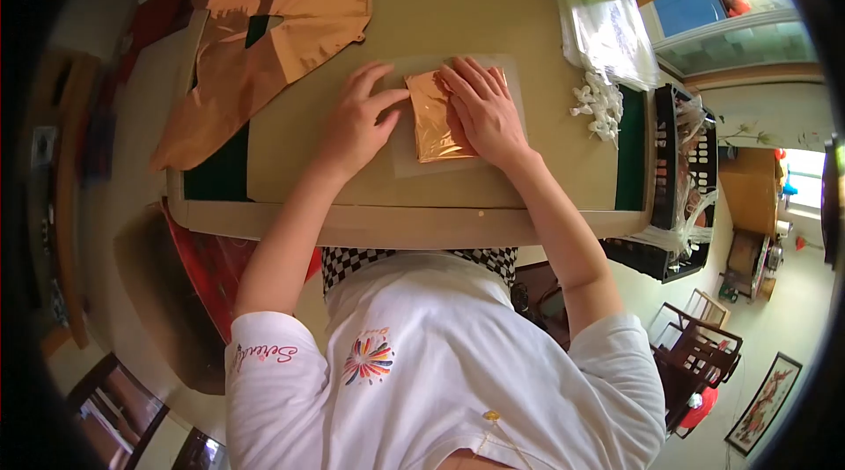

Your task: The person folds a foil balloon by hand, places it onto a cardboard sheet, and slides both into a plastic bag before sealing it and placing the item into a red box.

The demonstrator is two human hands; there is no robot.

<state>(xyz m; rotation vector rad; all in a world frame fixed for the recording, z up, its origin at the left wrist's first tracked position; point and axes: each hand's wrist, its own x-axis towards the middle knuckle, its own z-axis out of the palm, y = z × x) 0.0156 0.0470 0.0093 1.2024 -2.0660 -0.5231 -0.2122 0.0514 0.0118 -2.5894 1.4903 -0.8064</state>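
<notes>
A folded rose-gold foil balloon (pixel 429 128) lies on a clear plastic sleeve (pixel 407 162) in the middle of the tan table (pixel 396 223). My right hand (pixel 482 111) lies flat on the foil's right half and presses it down. My left hand (pixel 359 118) rests just to the left, its thumb and fingertips on the foil's upper left corner and on the sleeve. Part of the foil is hidden under my right palm.
A large flat rose-gold foil balloon (pixel 264 39) hangs over the table's far left corner. A stack of clear plastic bags (pixel 609 34) and small white pieces (pixel 598 105) lie on the right. A black crate (pixel 678 197) stands beyond the right edge.
</notes>
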